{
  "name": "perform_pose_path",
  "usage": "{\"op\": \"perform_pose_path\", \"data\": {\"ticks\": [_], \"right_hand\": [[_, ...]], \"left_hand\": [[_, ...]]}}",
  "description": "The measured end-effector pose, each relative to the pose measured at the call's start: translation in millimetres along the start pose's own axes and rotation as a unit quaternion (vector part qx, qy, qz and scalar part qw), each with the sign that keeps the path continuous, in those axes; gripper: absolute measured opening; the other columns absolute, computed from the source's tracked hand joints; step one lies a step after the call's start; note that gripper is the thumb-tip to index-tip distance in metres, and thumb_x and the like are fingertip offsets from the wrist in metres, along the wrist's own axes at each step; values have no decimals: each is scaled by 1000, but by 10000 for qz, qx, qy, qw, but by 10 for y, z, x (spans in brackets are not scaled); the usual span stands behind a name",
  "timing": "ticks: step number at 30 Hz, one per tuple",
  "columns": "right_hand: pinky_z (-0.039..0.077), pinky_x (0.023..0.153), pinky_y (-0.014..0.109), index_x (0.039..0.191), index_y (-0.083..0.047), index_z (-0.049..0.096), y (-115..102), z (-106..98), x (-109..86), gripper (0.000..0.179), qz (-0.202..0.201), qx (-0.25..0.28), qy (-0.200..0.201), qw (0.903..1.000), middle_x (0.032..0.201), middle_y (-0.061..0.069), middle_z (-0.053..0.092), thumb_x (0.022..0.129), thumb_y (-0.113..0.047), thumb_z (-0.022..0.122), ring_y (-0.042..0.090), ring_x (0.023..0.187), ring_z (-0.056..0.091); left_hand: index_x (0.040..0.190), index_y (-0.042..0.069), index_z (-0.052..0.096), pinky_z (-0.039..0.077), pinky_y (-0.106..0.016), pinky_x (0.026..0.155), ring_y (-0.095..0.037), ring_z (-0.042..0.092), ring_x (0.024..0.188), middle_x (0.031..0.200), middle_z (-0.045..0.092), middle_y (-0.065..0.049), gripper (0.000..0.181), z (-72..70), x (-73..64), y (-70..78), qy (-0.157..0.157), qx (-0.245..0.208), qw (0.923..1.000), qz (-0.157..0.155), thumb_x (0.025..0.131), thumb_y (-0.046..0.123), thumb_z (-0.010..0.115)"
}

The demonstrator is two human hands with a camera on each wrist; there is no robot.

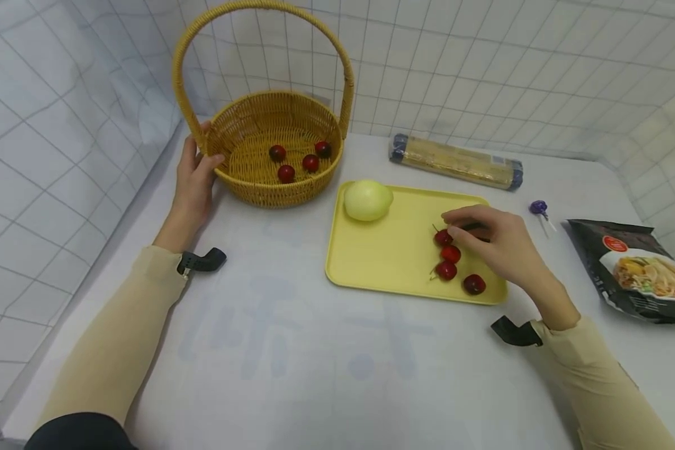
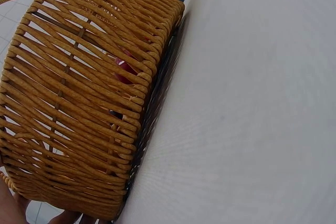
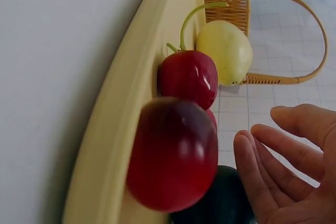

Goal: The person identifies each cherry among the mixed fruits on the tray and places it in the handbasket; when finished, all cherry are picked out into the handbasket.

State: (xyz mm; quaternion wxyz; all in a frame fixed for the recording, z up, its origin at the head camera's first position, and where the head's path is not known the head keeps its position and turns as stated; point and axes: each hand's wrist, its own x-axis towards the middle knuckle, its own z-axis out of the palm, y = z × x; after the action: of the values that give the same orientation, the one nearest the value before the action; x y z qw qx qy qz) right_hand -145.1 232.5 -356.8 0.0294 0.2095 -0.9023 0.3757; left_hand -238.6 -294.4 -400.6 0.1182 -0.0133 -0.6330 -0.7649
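My left hand grips the left rim of a wicker basket, thumb over the edge. Several dark red cherries lie inside the basket. My right hand hovers over the right side of a yellow tray, its fingers loosely bent and holding nothing. Close by its fingertips sits a stemmed cherry, with several more on the tray; one cherry looms large in the right wrist view. A dark rounded object is partly hidden beneath the hand. At the tray's back left lies a pale green round fruit.
Behind the tray lies a long gold package with blue ends. Right of the tray are a purple-wrapped lollipop and a black noodle packet. White grid-patterned sheeting encloses the back and sides of the table.
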Motion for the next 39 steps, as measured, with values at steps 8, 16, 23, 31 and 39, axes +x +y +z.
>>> {"op": "perform_pose_path", "data": {"ticks": [8, 16, 23, 31, 39], "right_hand": [[51, 82, 9, 123, -10, 77, 151, 31, 63, 24, -111, -285, 107, 9995, 117, 4, 77, 99, -13, 74, 8, 94, 73], [52, 82, 12, 123, -14, 77, 158, 68, 67, 25, 60, -333, -154, 9993, 110, 1, 77, 99, -16, 75, 16, 93, 73], [53, 83, 13, 122, -11, 76, 146, 117, 58, 25, 52, -372, -453, 9983, 108, 4, 77, 98, -18, 76, 21, 93, 75], [60, 87, 33, 123, -9, 76, 112, 184, 62, 28, 29, -346, -624, 9974, 111, 4, 76, 95, -14, 79, 20, 99, 73], [61, 87, 44, 124, -11, 77, 68, 230, 55, 31, 2, -372, -764, 9964, 113, 5, 77, 93, -16, 81, 21, 99, 74]], "left_hand": [[158, 27, 45, 29, -34, 119, -27, 37, 151, 168, 35, -7, 62, -2, 3, -5, -65, 7, 10000, 17, 100, 7, 56], [159, 26, 44, 31, -34, 118, -28, 37, 151, 168, 35, -7, 63, -18, -1, -1, -71, 63, 9999, 33, 99, 8, 56], [159, 26, 44, 32, -32, 117, -28, 36, 152, 168, 34, -6, 63, -1, -7, 2, -94, -18, 9999, 37, 100, 8, 56], [159, 26, 42, 30, -34, 119, -28, 35, 153, 169, 33, -5, 64, -7, -3, 5, -120, 76, 9999, 59, 100, 9, 56], [159, 26, 43, 29, -34, 119, -27, 36, 153, 168, 35, -7, 64, -1, -9, 1, -93, 85, 9999, 46, 99, 10, 57]]}}
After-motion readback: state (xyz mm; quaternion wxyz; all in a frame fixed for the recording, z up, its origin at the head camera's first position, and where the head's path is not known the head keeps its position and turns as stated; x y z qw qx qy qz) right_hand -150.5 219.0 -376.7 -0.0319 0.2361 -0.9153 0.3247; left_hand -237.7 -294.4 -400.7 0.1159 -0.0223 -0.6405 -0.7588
